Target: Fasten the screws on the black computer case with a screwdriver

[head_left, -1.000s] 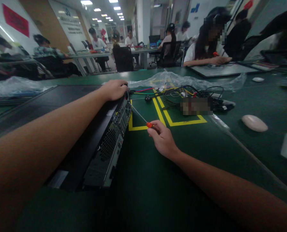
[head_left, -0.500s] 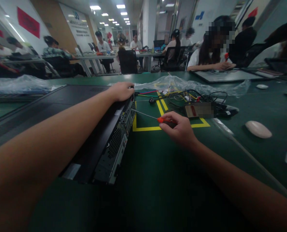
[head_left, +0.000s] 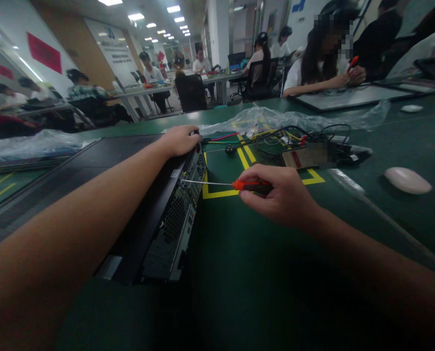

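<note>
A black desktop computer case (head_left: pixel 144 195) lies on its side on the green table, its metal back panel with vents and ports turned to the right. My left hand (head_left: pixel 180 141) grips the far corner of the case, its fingers bent over the edge and partly hidden. In my right hand (head_left: pixel 276 192) is a screwdriver (head_left: pixel 252 186) with an orange and black handle, held between thumb and fingers. Its long thin shaft points left and the tip meets the back panel near the upper edge; exact contact is too small to tell.
Clear plastic sheeting (head_left: pixel 254 117) and a tangle of cables (head_left: pixel 298 139) lie behind. Yellow tape (head_left: pixel 221 194) marks the table. A pale computer mouse (head_left: pixel 407 180) lies at right. Across the table a person (head_left: pixel 323 73) holds an orange-handled tool over a flat panel.
My right hand has moved the screwdriver nearer to me along the back panel, the tip going from around the far fan to mid-panel. My left hand stays on the case; the view has tilted slightly.
</note>
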`<state>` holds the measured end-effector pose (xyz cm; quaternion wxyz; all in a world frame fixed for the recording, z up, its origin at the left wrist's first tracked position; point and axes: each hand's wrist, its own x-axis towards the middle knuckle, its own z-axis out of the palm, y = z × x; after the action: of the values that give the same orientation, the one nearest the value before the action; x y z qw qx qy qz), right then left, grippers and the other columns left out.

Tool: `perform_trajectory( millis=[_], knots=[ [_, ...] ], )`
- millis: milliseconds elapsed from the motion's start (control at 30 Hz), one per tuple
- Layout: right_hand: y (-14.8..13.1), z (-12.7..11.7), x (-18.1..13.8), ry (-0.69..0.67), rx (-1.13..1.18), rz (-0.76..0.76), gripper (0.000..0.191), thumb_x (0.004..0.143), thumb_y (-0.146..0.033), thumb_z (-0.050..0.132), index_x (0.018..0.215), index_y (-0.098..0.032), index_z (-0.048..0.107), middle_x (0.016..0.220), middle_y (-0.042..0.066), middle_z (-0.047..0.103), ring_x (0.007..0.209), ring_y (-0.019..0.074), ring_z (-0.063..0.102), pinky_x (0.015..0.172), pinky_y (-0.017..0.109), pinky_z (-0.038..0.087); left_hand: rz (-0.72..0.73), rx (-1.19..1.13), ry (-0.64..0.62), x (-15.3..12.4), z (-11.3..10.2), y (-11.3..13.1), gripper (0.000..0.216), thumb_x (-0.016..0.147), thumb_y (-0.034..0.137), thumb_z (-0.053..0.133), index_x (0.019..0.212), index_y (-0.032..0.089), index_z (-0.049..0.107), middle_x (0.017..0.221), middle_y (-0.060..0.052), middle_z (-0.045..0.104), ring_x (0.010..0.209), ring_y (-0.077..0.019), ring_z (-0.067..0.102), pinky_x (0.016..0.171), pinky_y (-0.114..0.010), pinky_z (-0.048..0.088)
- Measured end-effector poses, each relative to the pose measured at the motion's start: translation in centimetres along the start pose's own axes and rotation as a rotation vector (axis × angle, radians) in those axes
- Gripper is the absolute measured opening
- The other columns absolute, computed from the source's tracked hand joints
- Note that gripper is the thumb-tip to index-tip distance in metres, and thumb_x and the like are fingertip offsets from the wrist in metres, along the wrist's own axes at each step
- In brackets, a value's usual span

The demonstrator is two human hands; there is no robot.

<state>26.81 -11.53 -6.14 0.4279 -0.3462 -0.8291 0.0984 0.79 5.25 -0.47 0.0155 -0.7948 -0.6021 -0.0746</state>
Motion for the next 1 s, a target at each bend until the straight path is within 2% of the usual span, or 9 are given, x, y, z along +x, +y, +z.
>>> perform_trajectory(
  millis=[333, 533, 667, 767, 867, 1000],
  knots=[
    [0.0, 1.1, -0.4, 0.012, 0.012, -0.024, 0.01, 0.091, -0.02, 0.072, 0.098, -0.017, 0.078, 0.087, 0.003, 0.082, 0.071, 0.0153, 0.07, 0.067, 0.028, 0.048, -0.007, -0.04, 0.0, 0.0, -0.1, 0.0, 0.065, 0.103, 0.041, 0.046, 0.161, 0.02, 0.065, 0.168, -0.009, 0.063, 0.156, -0.0328, 0.059, 0.131, -0.04, 0.045],
    [-0.1, 0.9, -0.4, -0.018, 0.005, -0.005, 0.012, 0.093, -0.023, 0.071, 0.101, -0.018, 0.079, 0.09, 0.004, 0.083, 0.073, 0.0169, 0.071, 0.069, 0.03, 0.048, -0.006, -0.039, 0.006, 0.0, -0.1, 0.0, 0.067, 0.1, 0.042, 0.046, 0.161, 0.023, 0.066, 0.166, -0.006, 0.066, 0.156, -0.0331, 0.059, 0.131, -0.041, 0.045],
    [-0.6, 0.5, 0.1, -0.108, -0.037, 0.032, 0.017, 0.096, -0.027, 0.07, 0.105, -0.018, 0.08, 0.096, 0.007, 0.084, 0.081, 0.0206, 0.072, 0.075, 0.032, 0.049, 0.007, -0.041, 0.005, 0.0, -0.1, -0.1, 0.069, 0.1, 0.044, 0.045, 0.161, 0.02, 0.066, 0.165, -0.01, 0.066, 0.155, -0.034, 0.06, 0.13, -0.041, 0.045],
    [-1.2, -0.3, 1.0, -0.204, -0.116, 0.078, 0.02, 0.098, -0.031, 0.068, 0.109, -0.018, 0.08, 0.102, 0.009, 0.084, 0.087, 0.0236, 0.073, 0.079, 0.034, 0.047, 0.01, -0.022, 0.011, 0.1, 0.0, -0.2, 0.069, 0.1, 0.045, 0.042, 0.16, 0.022, 0.066, 0.165, -0.009, 0.067, 0.153, -0.0326, 0.061, 0.129, -0.039, 0.046],
    [-1.9, -1.5, 2.3, -0.311, -0.181, 0.151, 0.02, 0.1, -0.031, 0.067, 0.109, -0.018, 0.08, 0.103, 0.01, 0.084, 0.089, 0.0245, 0.072, 0.077, 0.034, 0.044, 0.007, -0.001, 0.013, 0.1, 0.2, -0.3, 0.068, 0.101, 0.045, 0.041, 0.16, 0.023, 0.066, 0.164, -0.007, 0.068, 0.153, -0.0297, 0.062, 0.127, -0.035, 0.047],
    [-2.5, -2.8, 3.8, -0.464, -0.247, 0.218, 0.02, 0.104, -0.034, 0.065, 0.109, -0.02, 0.079, 0.099, 0.009, 0.083, 0.085, 0.024, 0.071, 0.072, 0.034, 0.039, 0.029, -0.008, 0.014, 0.2, 0.3, -0.4, 0.065, 0.101, 0.043, 0.042, 0.158, 0.022, 0.068, 0.163, -0.009, 0.068, 0.151, -0.0295, 0.063, 0.126, -0.035, 0.048]
  ],
)
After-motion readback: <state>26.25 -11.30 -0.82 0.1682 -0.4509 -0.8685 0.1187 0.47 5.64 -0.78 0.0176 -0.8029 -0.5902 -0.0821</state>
